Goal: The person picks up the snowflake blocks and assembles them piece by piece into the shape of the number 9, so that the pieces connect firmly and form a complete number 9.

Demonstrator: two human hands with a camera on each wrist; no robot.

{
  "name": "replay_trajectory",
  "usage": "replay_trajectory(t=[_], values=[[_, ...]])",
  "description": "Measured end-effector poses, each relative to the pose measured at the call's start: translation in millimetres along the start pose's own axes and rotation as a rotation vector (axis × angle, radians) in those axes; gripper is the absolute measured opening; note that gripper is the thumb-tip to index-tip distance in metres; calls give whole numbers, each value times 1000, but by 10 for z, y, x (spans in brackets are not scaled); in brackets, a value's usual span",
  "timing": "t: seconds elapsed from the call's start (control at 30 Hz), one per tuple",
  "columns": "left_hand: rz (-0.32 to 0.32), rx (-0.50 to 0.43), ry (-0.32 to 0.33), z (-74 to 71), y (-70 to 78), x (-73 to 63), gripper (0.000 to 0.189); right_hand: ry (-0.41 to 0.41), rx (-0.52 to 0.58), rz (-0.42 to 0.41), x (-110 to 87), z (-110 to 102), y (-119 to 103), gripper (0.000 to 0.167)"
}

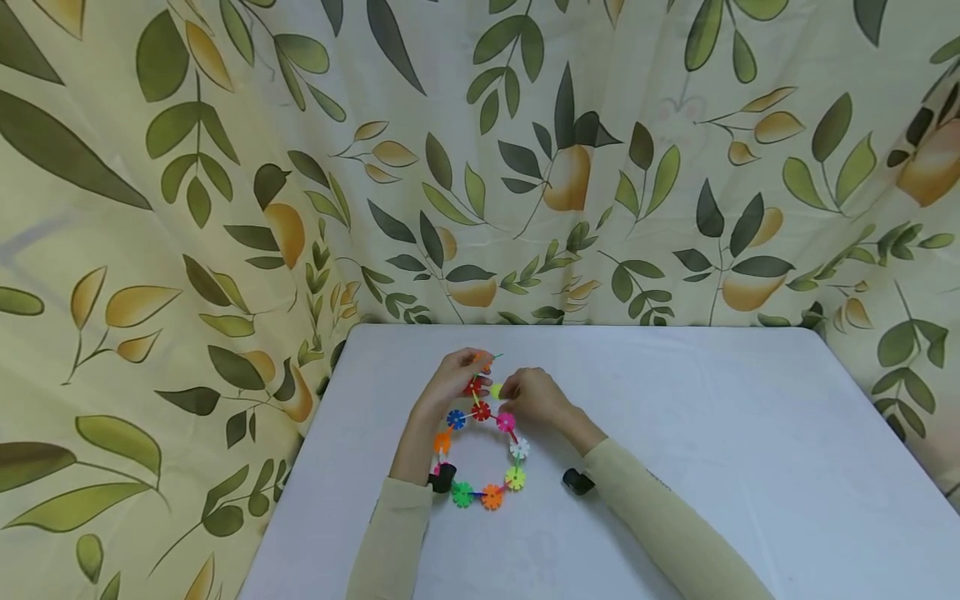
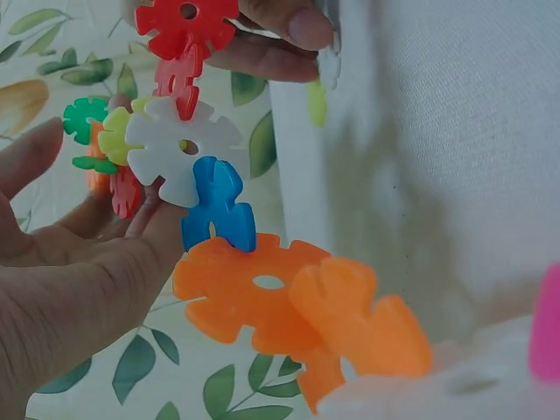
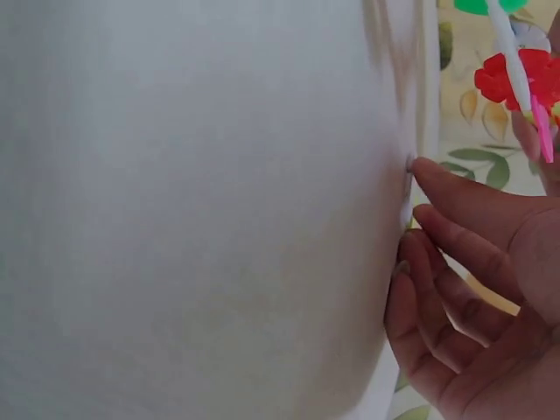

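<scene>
A ring of colourful notched plastic discs, with an orange disc [image 1: 492, 497] at its near side, lies on the table, a short branch rising from its far end. My left hand [image 1: 450, 383] grips that branch near its tip; in the left wrist view, a green disc [image 2: 85, 120] and a red disc [image 2: 127, 192] sit between thumb and fingers. Close beside it, my right hand [image 1: 536, 396] is low at the tabletop with curled fingers. Its fingertips pinch a white disc [image 2: 330, 52], seen edge-on. A yellow disc [image 1: 497, 390] lies by those fingertips.
The white-covered table [image 1: 675, 467] extends around both hands. A leaf-and-fruit patterned curtain [image 1: 570, 275] hangs behind and along its left. A black wrist device [image 1: 577, 481] shows under the right forearm, and another [image 1: 442, 477] overlaps the ring's left side.
</scene>
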State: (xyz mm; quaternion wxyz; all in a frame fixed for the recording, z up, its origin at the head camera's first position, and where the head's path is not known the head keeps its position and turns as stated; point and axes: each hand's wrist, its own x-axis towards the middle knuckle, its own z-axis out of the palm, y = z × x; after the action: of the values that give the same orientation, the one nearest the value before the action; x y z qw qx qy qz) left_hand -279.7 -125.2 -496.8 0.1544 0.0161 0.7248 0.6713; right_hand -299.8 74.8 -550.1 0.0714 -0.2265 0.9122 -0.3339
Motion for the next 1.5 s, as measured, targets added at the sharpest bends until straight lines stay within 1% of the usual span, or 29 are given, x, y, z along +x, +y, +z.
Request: replay_trajectory(t=[0.23,0.43,0.53,0.67,0.73,0.8,0.97,1.03,1.07,1.17,1.27,1.5], values=[[-3,0,7,28,0,26,37,11,-14,-13,-27,13,-29,17],[9,14,2,30,-27,40,38,8,51,26,-47,7,-31,20],[13,10,-5,31,-36,48,37,27,85,42,-61,-8,-13,17],[15,-5,-10,31,-44,56,33,91,126,54,-72,-47,35,15],[11,-12,-11,29,-46,59,31,131,173,59,-85,-87,45,15],[8,-23,-19,28,-50,66,33,169,246,67,-104,-144,37,15],[-6,-32,-38,43,-52,89,40,262,543,102,-138,-301,-30,17],[-14,-43,-41,47,-45,91,39,299,644,109,-139,-348,-60,18],[-15,-50,-43,48,-44,91,38,314,673,107,-139,-370,-76,18],[-19,-67,-48,48,-37,89,33,339,729,95,-140,-424,-109,20],[-18,-65,-56,51,-35,92,32,343,752,85,-134,-459,-130,21],[-14,-60,-80,62,-33,93,31,345,785,93,-117,-487,-141,20]])
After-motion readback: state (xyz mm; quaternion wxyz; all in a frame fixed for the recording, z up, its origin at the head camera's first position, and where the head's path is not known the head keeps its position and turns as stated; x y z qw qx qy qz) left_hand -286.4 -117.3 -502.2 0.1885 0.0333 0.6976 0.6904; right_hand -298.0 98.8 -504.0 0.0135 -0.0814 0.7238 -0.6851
